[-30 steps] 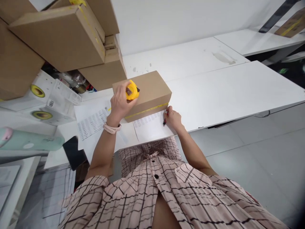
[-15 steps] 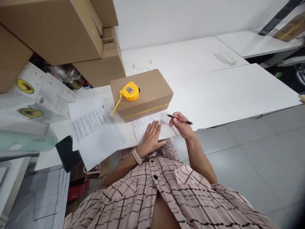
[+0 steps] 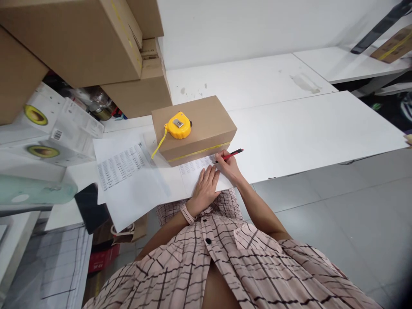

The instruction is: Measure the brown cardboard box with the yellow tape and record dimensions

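Observation:
My left hand lies flat on a printed sheet of paper, fingers stretched toward the box. Pinched in my right hand is a red and black pen, its tip down at the printed rows of that sheet; the exact contact is hidden by the fingers. Right behind the sheet stands a closed cardboard box with yellow tape along its side. A yellow tape measure rests on top of the box, its wrist strap hanging over the left edge.
More printed sheets lie to the left, overhanging the white table. A dark flat object is beside them. Large cartons are stacked at the left back, above white boxes with avocado pictures. A greenish bottle-like object lies far left.
My right hand has moved left and down onto the paper, bringing the pen's tip to the printed rows beside my left hand. The left hand has stayed flat on the sheet.

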`<state>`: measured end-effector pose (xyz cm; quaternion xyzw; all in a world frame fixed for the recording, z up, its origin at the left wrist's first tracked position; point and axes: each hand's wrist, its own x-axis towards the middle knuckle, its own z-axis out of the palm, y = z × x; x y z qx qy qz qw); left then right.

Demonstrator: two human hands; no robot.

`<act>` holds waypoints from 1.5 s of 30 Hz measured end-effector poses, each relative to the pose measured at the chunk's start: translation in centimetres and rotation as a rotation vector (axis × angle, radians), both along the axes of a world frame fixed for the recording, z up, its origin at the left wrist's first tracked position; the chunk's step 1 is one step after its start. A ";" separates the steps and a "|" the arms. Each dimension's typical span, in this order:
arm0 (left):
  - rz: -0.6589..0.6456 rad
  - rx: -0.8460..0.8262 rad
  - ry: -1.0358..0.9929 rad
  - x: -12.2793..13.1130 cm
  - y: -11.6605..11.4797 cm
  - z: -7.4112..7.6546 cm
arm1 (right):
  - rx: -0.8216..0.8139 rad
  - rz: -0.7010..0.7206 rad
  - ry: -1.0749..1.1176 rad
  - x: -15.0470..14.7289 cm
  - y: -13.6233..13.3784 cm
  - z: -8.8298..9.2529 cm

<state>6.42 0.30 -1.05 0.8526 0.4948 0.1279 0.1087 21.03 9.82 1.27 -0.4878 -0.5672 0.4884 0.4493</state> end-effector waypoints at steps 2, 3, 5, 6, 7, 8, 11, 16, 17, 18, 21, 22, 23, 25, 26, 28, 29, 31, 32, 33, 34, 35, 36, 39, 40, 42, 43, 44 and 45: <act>-0.006 0.024 0.022 -0.1 0.0 0.0 | -0.015 0.033 0.041 0.2 0.2 0.0; -0.010 0.036 0.042 -0.1 0.0 0.0 | -0.029 0.053 0.060 0.2 0.3 0.0; -0.015 0.061 0.094 -0.2 0.0 0.0 | -0.037 0.075 0.071 0.3 0.5 -0.3; -0.016 0.072 0.121 -0.2 -0.1 0.0 | -0.026 0.069 0.065 0.2 0.6 -0.4; -0.016 0.083 0.143 -0.2 -0.1 0.1 | -0.012 0.051 0.054 0.1 0.6 -0.6; -0.016 0.092 0.159 -0.2 -0.1 0.1 | 0.002 0.024 0.044 0.0 0.7 -0.8; -0.011 0.109 0.179 -0.2 -0.1 0.2 | 0.035 -0.043 0.017 -0.5 0.8 -1.1; -0.011 0.124 0.178 -0.2 -0.2 0.3 | 0.084 -0.006 0.021 -0.8 0.9 -1.1; -0.010 0.125 0.177 -0.1 -0.2 0.3 | 0.081 -0.013 0.019 -0.8 0.9 -1.1; -0.009 0.126 0.178 -0.1 -0.2 0.3 | 0.078 -0.029 0.009 -0.8 1.0 -1.2; -0.009 0.130 0.179 -0.1 -0.1 0.3 | 0.098 -0.075 -0.030 -0.9 1.0 -1.5; -0.010 0.132 0.180 -0.1 -0.1 0.3 | 0.109 -0.081 -0.039 -0.9 1.0 -1.6; -0.009 0.134 0.180 -0.1 -0.1 0.3 | 0.116 -0.080 -0.046 -0.9 1.0 -1.6; -0.007 0.137 0.182 -0.1 -0.1 0.2 | 0.121 -0.070 -0.059 -0.9 1.0 -1.7; -0.007 0.137 0.183 -0.1 -0.1 0.2 | 0.121 -0.064 -0.069 -1.0 1.0 -1.8; -0.008 0.137 0.182 -0.1 -0.2 0.1 | 0.126 -0.059 -0.095 -1.0 1.0 -1.8; -0.009 0.138 0.181 -0.1 -0.2 0.1 | 0.130 -0.058 -0.106 -1.0 1.0 -1.8; -0.011 0.137 0.180 -0.2 -0.2 0.0 | 0.136 -0.056 -0.123 -1.0 1.0 -1.7; -0.011 0.135 0.180 -0.2 -0.2 0.0 | 0.136 -0.053 -0.130 -1.0 1.0 -1.7; -0.011 0.134 0.180 -0.2 -0.1 0.0 | 0.133 -0.049 -0.138 -0.9 1.0 -1.7; -0.012 0.132 0.181 -0.2 -0.1 0.0 | 0.126 -0.046 -0.144 -0.9 1.0 -1.8; -0.012 0.132 0.181 -0.2 -0.2 0.0 | 0.117 -0.045 -0.149 -0.9 1.0 -1.8; -0.012 0.133 0.180 -0.1 -0.2 0.0 | 0.112 -0.047 -0.152 -0.9 1.0 -1.9; -0.010 0.140 0.176 -0.1 -0.2 0.1 | 0.117 -0.061 -0.150 -0.8 1.1 -2.1; -0.010 0.142 0.174 -0.1 -0.2 0.1 | 0.122 -0.063 -0.150 -0.8 1.1 -2.1; -0.010 0.141 0.174 -0.1 -0.2 0.2 | 0.126 -0.061 -0.147 -0.8 1.2 -2.0; -0.009 0.140 0.175 -0.1 -0.3 0.2 | 0.122 -0.056 -0.143 -0.8 1.1 -2.0; -0.008 0.138 0.175 -0.1 -0.2 0.2 | 0.116 -0.052 -0.137 -0.9 1.1 -1.9; -0.008 0.136 0.176 -0.1 -0.2 0.2 | 0.111 -0.053 -0.128 -0.9 1.1 -1.8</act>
